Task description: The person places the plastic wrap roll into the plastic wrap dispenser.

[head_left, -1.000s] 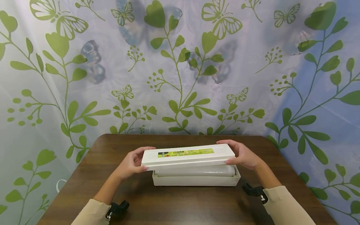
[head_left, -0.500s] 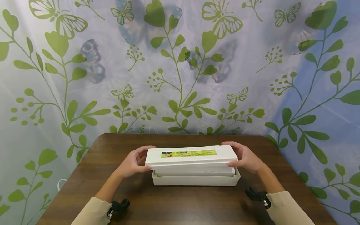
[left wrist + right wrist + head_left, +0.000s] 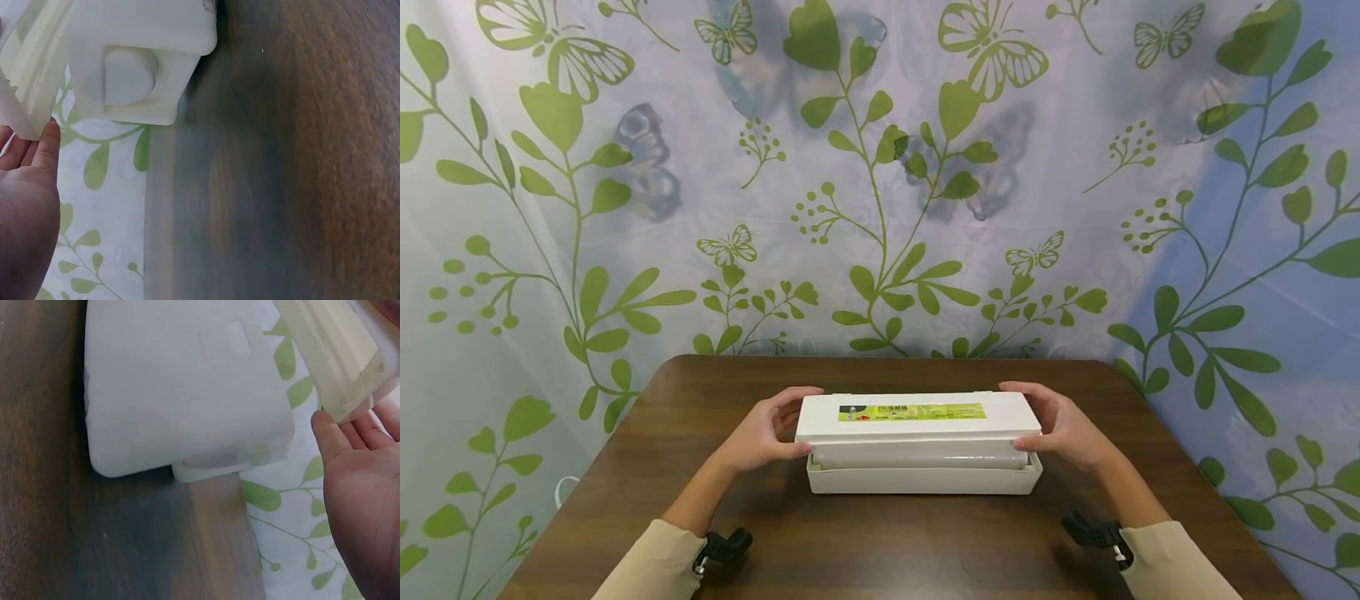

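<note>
Lid [image 3: 917, 415] held between left hand [image 3: 760, 437] and right hand [image 3: 1067, 433].

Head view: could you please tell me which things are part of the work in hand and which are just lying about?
In hand:
lid, held by left hand and right hand
base
roll

Lying about:
table
white cord
leaf-print backdrop

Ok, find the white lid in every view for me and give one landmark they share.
Head: the lid sits center, held at both ends above the box.
Left wrist: its end is top left, by the thumb.
Right wrist: its end is top right, above the palm.
Shared landmark: the brown table.
</note>
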Demonstrator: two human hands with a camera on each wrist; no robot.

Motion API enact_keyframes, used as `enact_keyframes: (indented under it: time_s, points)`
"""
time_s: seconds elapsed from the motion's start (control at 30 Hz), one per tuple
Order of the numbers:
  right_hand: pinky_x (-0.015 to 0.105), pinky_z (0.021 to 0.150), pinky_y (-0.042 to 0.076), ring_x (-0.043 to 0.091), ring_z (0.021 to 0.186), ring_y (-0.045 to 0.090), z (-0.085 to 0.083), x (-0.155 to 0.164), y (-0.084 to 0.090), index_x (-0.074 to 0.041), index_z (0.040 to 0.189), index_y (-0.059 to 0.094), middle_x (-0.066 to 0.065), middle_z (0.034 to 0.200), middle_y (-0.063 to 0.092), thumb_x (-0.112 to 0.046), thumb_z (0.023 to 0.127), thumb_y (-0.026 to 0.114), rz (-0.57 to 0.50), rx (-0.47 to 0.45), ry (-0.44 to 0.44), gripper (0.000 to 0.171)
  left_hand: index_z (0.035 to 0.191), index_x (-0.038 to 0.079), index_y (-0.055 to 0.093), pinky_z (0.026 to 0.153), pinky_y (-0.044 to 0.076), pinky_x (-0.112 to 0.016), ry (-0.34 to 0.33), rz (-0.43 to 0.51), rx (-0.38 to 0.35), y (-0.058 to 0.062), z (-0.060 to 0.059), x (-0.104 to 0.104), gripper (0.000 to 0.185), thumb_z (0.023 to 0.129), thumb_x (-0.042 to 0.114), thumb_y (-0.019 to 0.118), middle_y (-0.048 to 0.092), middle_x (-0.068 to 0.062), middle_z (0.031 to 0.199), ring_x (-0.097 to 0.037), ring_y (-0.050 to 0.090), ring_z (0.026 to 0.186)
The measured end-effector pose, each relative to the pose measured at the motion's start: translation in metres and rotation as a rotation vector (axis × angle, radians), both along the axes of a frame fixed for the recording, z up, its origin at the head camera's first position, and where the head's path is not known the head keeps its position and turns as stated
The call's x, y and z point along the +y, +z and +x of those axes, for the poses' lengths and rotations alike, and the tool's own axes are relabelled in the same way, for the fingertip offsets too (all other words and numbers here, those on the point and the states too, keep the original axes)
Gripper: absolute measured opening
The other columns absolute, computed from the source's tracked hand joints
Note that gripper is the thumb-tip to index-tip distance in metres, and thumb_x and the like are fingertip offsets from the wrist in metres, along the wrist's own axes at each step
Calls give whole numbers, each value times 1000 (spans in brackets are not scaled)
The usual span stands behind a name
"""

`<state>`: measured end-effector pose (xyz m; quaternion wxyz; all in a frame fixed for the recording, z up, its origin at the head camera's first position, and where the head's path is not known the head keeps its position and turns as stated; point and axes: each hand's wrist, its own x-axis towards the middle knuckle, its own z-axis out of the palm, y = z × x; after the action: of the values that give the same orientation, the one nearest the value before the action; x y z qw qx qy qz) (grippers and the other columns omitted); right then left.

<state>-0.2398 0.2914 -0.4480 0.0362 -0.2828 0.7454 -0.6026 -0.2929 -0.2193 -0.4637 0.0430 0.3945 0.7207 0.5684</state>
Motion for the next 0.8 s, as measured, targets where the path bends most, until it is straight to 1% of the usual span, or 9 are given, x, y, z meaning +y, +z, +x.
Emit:
enact_keyframes:
  time_s: [0.07,0.2,0.3,0.4,0.53,0.6,0.67,0.73,0.8]
  points:
    - [31,86,60,12,113,63,1,2,-1,10,150,35,2,137,59,12,82,75,2,1,2,79,148,0,46,109,45,-17,-6,2,0,0,-1,2,76,82,2,83,53,-18,147,-13,57,129]
    - [32,85,61,12,112,63,3,5,-3,8,150,36,3,135,59,13,81,75,0,-13,-1,79,148,-5,44,108,46,-17,-20,0,3,0,-1,5,77,82,2,83,53,-20,146,-13,57,129]
    - [32,84,61,12,111,64,4,7,-5,5,149,38,4,134,60,13,82,74,4,-22,-8,77,147,-4,45,109,46,-17,-20,-11,9,-2,-2,6,77,82,3,84,53,-18,146,-13,57,129]
    - [31,84,61,11,113,63,6,8,-8,6,149,37,4,136,59,13,82,74,4,-16,-5,77,147,-4,45,109,45,-17,-16,-21,16,-4,-1,8,77,81,4,85,54,-18,146,-13,57,129]
    - [29,87,60,9,116,61,8,8,-10,11,149,32,2,140,57,12,82,74,-9,-14,-10,80,147,-3,47,110,44,-16,-13,-31,35,-6,-1,9,76,82,5,85,55,-17,145,-14,56,129]
    - [30,86,60,9,115,62,10,7,-12,10,149,33,1,139,58,12,82,74,-11,-27,-23,79,146,1,48,110,44,-16,-8,-35,43,-7,-1,9,74,82,6,85,55,-17,144,-14,56,129]
    - [31,84,61,11,110,64,11,7,-13,5,149,38,1,134,61,11,82,75,-4,-47,-39,77,146,5,50,110,43,-16,-3,-42,46,-7,0,10,73,82,7,85,56,-16,144,-15,56,129]
    - [33,82,61,13,107,65,12,7,-14,2,149,41,1,131,63,11,82,75,4,-53,-47,75,146,6,50,111,43,-16,4,-54,47,-8,0,11,73,81,8,86,56,-15,144,-17,56,130]
    - [33,81,61,13,106,65,13,8,-16,2,148,42,2,130,63,11,82,75,5,-46,-48,74,145,6,51,111,42,-16,9,-65,49,-9,1,11,74,81,10,86,56,-13,145,-19,56,131]
